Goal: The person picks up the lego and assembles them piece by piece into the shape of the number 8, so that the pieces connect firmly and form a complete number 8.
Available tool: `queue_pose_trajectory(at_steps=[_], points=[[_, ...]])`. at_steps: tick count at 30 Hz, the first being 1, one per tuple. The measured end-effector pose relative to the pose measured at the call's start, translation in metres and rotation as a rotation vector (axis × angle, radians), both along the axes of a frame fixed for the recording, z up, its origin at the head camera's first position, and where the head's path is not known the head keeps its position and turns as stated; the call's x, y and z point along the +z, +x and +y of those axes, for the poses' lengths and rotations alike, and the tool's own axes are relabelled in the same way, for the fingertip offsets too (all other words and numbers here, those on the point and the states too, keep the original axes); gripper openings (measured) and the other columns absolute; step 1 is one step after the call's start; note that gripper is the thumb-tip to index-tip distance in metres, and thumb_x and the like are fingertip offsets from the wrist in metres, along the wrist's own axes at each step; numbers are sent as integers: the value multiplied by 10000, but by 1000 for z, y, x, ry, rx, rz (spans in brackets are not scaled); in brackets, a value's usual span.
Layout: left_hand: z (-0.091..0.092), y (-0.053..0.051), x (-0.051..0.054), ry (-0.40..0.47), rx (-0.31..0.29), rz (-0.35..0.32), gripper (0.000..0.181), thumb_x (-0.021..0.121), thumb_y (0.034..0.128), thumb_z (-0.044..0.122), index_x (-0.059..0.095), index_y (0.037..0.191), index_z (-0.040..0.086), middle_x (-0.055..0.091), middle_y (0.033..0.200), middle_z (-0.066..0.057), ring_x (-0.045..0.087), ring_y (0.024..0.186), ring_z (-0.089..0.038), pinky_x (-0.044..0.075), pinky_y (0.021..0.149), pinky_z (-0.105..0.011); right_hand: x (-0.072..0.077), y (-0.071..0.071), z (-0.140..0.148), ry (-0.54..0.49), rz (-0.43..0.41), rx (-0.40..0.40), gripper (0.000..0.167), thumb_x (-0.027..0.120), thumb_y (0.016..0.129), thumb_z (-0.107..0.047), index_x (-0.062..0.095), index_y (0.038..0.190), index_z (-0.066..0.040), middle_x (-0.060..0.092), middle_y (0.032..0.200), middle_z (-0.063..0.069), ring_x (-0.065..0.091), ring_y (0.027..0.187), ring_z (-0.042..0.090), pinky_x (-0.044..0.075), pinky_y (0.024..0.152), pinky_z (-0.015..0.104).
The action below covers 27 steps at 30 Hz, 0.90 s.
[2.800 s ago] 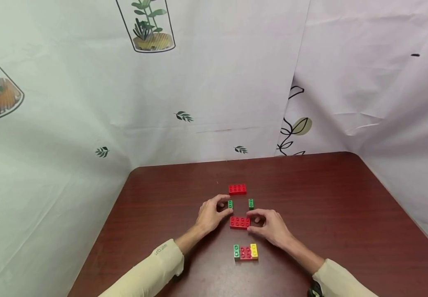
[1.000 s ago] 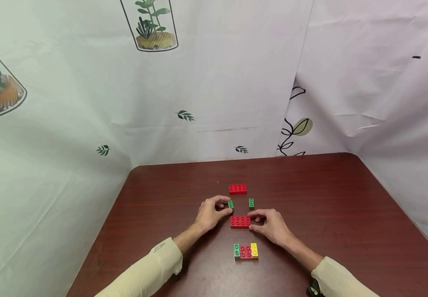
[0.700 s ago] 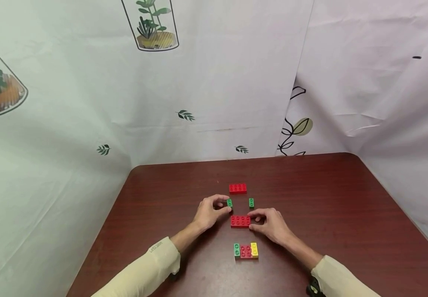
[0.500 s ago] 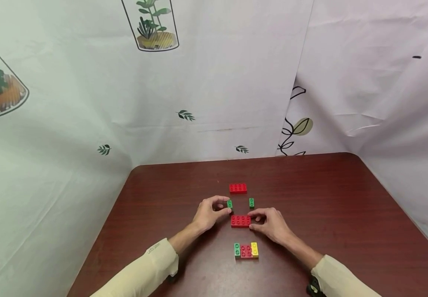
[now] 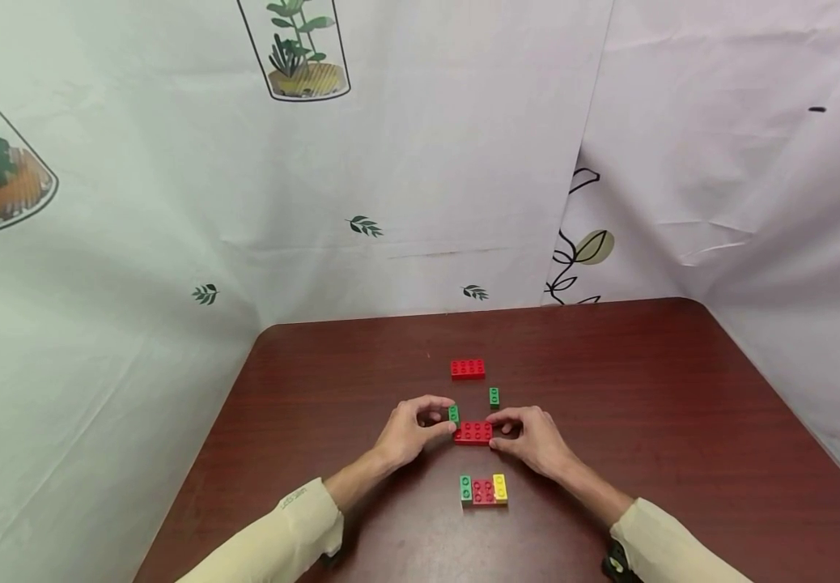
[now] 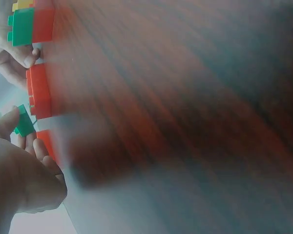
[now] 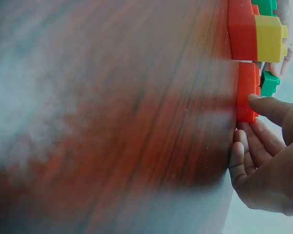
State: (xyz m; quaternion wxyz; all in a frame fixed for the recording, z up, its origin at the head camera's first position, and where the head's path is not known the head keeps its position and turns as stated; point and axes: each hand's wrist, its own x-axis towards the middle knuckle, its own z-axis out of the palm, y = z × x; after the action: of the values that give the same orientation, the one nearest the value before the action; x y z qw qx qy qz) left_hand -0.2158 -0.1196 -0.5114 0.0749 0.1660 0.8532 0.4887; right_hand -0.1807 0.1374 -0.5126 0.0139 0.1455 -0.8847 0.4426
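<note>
My left hand (image 5: 407,431) pinches a small green toy brick (image 5: 453,414) between thumb and fingers, held at the left end of a red toy brick (image 5: 474,433). In the left wrist view that green brick (image 6: 24,121) is tilted and off the table. My right hand (image 5: 535,441) grips the red brick's right end, thumb on the near side and fingers on the far side; the right wrist view shows the thumb against the red brick (image 7: 247,92), which sits on the table. Whether the green brick touches the red one, I cannot tell.
Nearer me stands a joined piece with a red base (image 5: 483,492), a green brick (image 5: 466,491) on its left and a yellow brick (image 5: 500,489) on its right. Farther back lie another green brick (image 5: 494,397) and another red brick (image 5: 468,369). Patterned sheeting rises behind the brown table (image 5: 609,356).
My left hand has lifted the green brick from its place on the table and brought it nearer, to the red brick's left end. The right hand keeps its grip and has hardly moved.
</note>
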Motion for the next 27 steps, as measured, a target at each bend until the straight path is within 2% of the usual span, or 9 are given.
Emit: queue_pose_trajectory(at_steps=[14,27], points=[[-1,10,2,2,-34,12,296,846,939,208,773,1223,168,733,1040,13,639,922,-137,510,771,-275,0,1,1,-9,21,7,246,885,849,-38,815,1083,-71,758,989,42,635,838,136,509,709,260],[2,15,2,-5,-29,17,296,847,936,172,769,1222,153,738,1030,-26,638,902,-163,502,751,-273,0,0,2,13,14,1,246,873,859,-30,815,1094,-75,762,1015,36,641,855,149,519,722,266]])
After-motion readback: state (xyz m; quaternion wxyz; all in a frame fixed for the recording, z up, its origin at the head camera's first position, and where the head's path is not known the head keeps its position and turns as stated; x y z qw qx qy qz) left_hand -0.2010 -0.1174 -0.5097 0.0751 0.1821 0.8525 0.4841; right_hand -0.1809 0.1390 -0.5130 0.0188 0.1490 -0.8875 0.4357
